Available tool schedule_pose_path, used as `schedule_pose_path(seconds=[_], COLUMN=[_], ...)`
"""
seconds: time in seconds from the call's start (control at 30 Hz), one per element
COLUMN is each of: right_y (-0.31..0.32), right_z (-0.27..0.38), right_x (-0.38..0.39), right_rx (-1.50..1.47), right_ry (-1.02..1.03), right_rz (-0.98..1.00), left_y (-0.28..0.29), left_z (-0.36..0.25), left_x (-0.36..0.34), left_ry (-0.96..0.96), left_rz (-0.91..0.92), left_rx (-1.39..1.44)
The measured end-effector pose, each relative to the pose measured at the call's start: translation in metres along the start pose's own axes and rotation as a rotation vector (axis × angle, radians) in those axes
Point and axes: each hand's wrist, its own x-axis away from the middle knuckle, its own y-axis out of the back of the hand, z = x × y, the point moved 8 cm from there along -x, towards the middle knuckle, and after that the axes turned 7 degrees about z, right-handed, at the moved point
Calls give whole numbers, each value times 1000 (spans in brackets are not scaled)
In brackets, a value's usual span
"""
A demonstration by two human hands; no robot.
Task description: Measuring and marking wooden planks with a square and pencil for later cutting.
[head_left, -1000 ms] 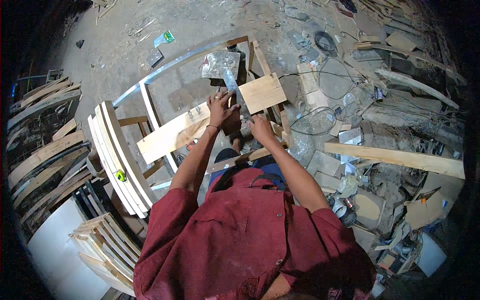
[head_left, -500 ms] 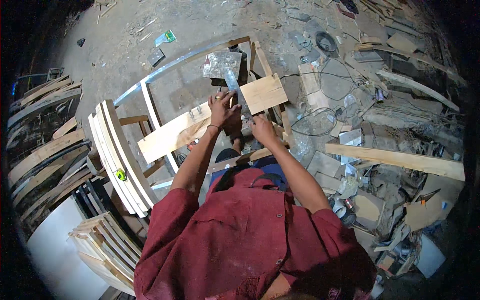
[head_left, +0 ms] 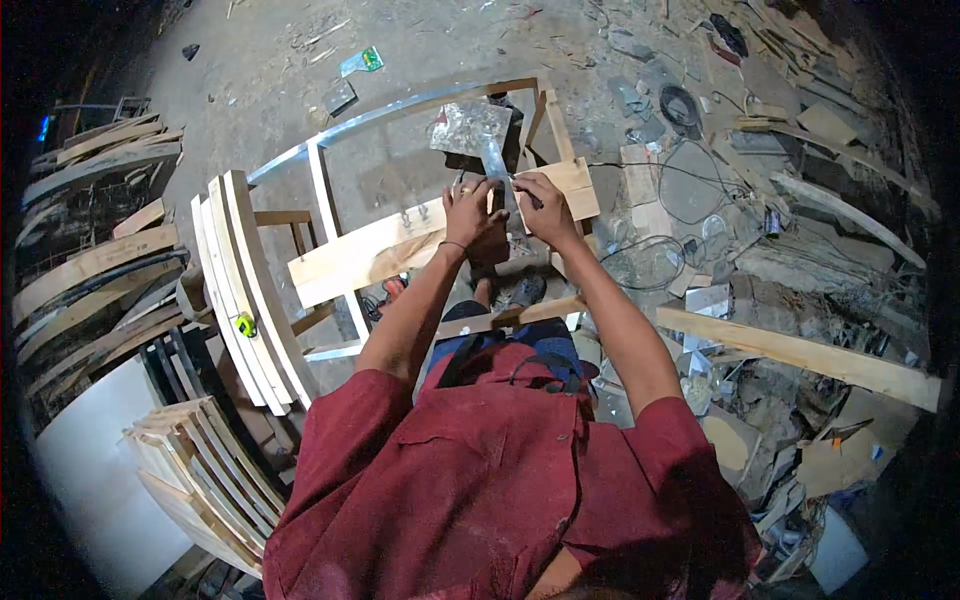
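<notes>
A pale wooden board [head_left: 365, 257] lies across a wooden frame in front of me. My left hand [head_left: 468, 212] grips a try square against it, fingers closed over the square's handle. The square's metal blade [head_left: 493, 158] sticks out past the fingertips, away from me. Close on the right, my right hand [head_left: 548, 210] pinches a thin dark pencil or pen [head_left: 529, 196] beside the square. The pencil's tip is too small to make out. Beyond the right hand the board's end [head_left: 575, 180] shows. Below my left hand, part of the board is hidden.
The frame's long curved rail [head_left: 390, 108] arches beyond the board. Curved wooden pieces [head_left: 240, 290] stand at the left, with a green tape measure [head_left: 244, 324] on them. A block-like stand [head_left: 472, 128] lies ahead. Loose cable [head_left: 640, 262] and a plank [head_left: 800, 355] lie right, among scraps.
My right hand has moved up from the board's near edge to beside the square. The board's right end looks turned flatter. The whole view has shifted slightly.
</notes>
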Motion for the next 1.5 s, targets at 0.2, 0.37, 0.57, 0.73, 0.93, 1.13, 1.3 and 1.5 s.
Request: schedule_pose_path(seconds=[0.2, 0.37, 0.57, 0.73, 0.93, 1.13, 1.3, 1.5], right_y=[-9, -9, 0, -16, 0, -4, 28, 10], right_z=[-13, -6, 14, -15, -51, -49, 4, -3], right_x=[-4, -2, 42, 104, 123, 115, 68, 2], right_rx=[36, 43, 109, 283, 92, 92, -37, 24], right_ry=[-1, 44, 3, -428, -592, -718, -97, 44], right_rz=[52, 39, 74, 430, 119, 111, -140, -87], left_y=[1, -1, -5, -10, -14, -16, -11, -11], left_z=[-1, 2, 3, 4, 10, 11, 8, 10], left_x=[0, 0, -1, -2, -4, -5, -4, -4], left_ry=[11, 21, 26, 41, 25, 42, 21, 84], left_rz=[23, 8, 53, 76, 63, 83, 60, 76], left_rx=[14, -5, -4, -46, -30, -111, -78, -68])
